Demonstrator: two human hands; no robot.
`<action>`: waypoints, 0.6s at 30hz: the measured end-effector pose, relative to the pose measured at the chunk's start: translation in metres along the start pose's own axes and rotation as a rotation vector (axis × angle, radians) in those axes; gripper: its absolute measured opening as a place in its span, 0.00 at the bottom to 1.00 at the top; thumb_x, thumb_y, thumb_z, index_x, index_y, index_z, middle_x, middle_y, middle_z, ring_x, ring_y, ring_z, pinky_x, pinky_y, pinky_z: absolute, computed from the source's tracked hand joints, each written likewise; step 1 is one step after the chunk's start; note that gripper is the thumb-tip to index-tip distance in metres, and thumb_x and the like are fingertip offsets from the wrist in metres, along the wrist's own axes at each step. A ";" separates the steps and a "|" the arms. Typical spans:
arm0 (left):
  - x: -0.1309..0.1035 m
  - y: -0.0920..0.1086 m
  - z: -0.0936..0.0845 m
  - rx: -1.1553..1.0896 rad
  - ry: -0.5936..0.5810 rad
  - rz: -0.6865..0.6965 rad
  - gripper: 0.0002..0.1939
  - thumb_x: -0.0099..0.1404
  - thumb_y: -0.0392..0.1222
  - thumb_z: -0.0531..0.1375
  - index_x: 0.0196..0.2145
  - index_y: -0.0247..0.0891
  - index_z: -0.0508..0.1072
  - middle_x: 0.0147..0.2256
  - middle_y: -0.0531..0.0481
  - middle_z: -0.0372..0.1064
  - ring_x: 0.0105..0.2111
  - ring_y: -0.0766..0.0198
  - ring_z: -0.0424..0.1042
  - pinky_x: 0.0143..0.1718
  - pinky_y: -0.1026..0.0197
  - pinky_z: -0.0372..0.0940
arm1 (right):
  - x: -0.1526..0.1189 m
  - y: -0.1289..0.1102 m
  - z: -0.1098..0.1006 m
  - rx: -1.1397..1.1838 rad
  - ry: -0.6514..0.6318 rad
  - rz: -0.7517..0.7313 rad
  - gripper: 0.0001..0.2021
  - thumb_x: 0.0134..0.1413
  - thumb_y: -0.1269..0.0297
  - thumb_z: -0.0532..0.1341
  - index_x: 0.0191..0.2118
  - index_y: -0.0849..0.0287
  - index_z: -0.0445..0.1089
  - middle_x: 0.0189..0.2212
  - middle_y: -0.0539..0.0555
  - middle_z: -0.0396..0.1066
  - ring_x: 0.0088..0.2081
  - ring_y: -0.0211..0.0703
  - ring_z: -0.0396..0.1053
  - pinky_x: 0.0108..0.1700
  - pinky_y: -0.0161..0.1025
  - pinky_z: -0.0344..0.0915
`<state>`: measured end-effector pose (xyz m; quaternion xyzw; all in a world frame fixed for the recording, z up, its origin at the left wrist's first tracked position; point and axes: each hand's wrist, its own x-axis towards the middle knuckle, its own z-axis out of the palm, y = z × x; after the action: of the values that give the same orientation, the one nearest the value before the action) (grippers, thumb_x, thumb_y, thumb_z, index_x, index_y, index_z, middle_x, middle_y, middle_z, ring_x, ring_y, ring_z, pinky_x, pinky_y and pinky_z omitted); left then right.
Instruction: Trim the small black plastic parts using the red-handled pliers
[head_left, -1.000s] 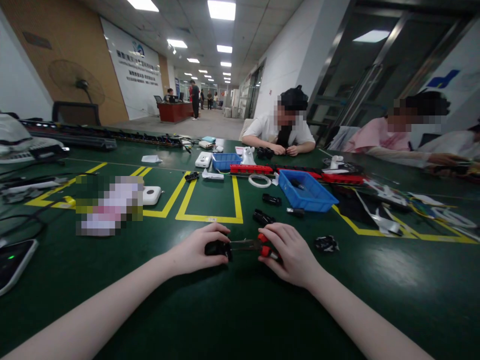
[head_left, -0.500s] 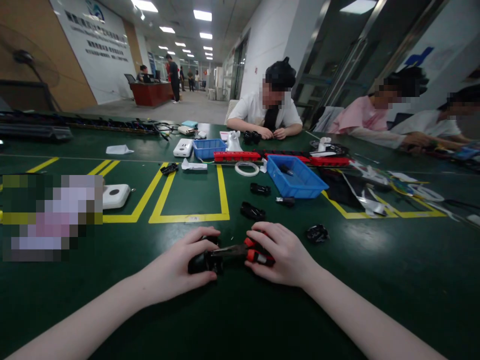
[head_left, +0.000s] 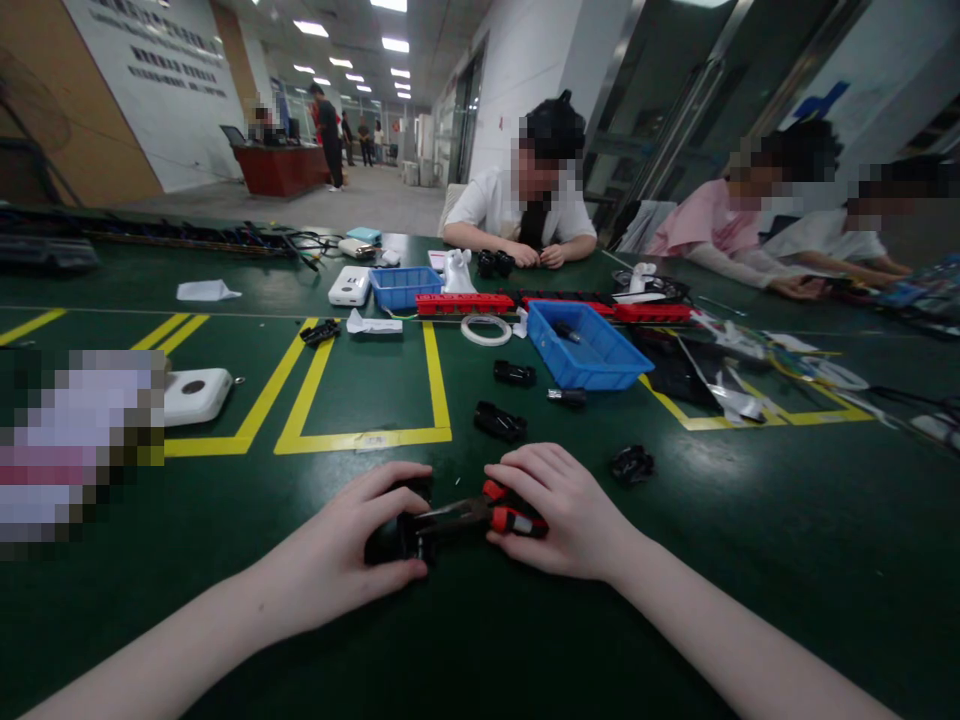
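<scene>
My left hand is wrapped round a black plastic part low over the green table. My right hand grips pliers with red and black handles. The jaws of the pliers point left and reach the black part; whether they pinch it is too dark to tell. Beyond my hands lie black parts, one just above my right fingers, another behind it and a crumpled-looking one to the right.
A blue bin holds a dark item. Behind are red strips, a tape roll and a smaller blue bin. A white device lies at left. People sit across the table.
The pliers' jaws look wider apart at the black part. Both hands keep their grips. The whole view has shifted slightly, with the background moving left and up.
</scene>
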<state>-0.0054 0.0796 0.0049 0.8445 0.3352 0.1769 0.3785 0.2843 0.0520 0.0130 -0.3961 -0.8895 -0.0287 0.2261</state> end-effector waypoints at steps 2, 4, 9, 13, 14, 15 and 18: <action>0.000 0.000 0.000 -0.018 0.000 0.001 0.13 0.62 0.45 0.65 0.46 0.47 0.76 0.63 0.49 0.59 0.62 0.46 0.61 0.63 0.36 0.60 | 0.000 -0.001 0.000 -0.005 -0.006 0.001 0.22 0.54 0.54 0.66 0.51 0.62 0.70 0.43 0.61 0.74 0.45 0.52 0.71 0.46 0.49 0.67; 0.000 0.002 -0.001 -0.037 0.013 0.000 0.13 0.62 0.45 0.65 0.45 0.46 0.76 0.62 0.48 0.59 0.62 0.46 0.62 0.62 0.36 0.60 | -0.001 -0.001 0.000 -0.006 -0.014 0.006 0.21 0.55 0.53 0.65 0.50 0.61 0.70 0.41 0.61 0.74 0.42 0.51 0.71 0.43 0.48 0.67; -0.001 0.009 0.000 -0.066 0.055 0.007 0.13 0.61 0.45 0.66 0.44 0.45 0.77 0.61 0.46 0.61 0.60 0.45 0.64 0.61 0.36 0.61 | -0.002 -0.002 0.000 0.032 -0.022 0.018 0.19 0.56 0.53 0.63 0.48 0.61 0.69 0.39 0.60 0.73 0.39 0.48 0.70 0.39 0.45 0.68; -0.001 0.011 -0.001 -0.096 0.046 -0.039 0.13 0.60 0.45 0.67 0.44 0.47 0.77 0.62 0.49 0.60 0.61 0.46 0.63 0.62 0.36 0.60 | -0.002 -0.003 -0.001 0.031 -0.002 0.006 0.19 0.56 0.54 0.63 0.49 0.61 0.68 0.40 0.60 0.73 0.39 0.49 0.71 0.40 0.45 0.69; -0.001 0.011 -0.002 -0.104 0.044 -0.042 0.13 0.60 0.45 0.67 0.44 0.47 0.77 0.62 0.49 0.60 0.61 0.46 0.62 0.63 0.36 0.59 | -0.002 -0.004 -0.001 0.030 0.003 0.004 0.19 0.57 0.54 0.63 0.49 0.61 0.68 0.40 0.61 0.73 0.39 0.49 0.71 0.40 0.46 0.69; -0.001 0.011 -0.002 -0.111 0.045 -0.039 0.13 0.60 0.45 0.67 0.44 0.47 0.77 0.62 0.48 0.60 0.61 0.46 0.62 0.62 0.36 0.59 | -0.003 -0.004 -0.002 0.028 0.009 0.003 0.19 0.57 0.54 0.62 0.50 0.61 0.68 0.41 0.61 0.73 0.40 0.49 0.72 0.40 0.46 0.70; 0.000 0.011 0.000 -0.133 0.075 -0.019 0.13 0.60 0.45 0.67 0.44 0.46 0.78 0.61 0.47 0.61 0.61 0.45 0.63 0.62 0.35 0.59 | -0.004 -0.003 -0.001 0.013 0.033 -0.009 0.21 0.56 0.55 0.63 0.52 0.60 0.67 0.45 0.63 0.72 0.42 0.50 0.73 0.42 0.46 0.71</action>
<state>-0.0005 0.0737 0.0133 0.8070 0.3447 0.2266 0.4226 0.2850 0.0470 0.0125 -0.3902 -0.8875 -0.0303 0.2434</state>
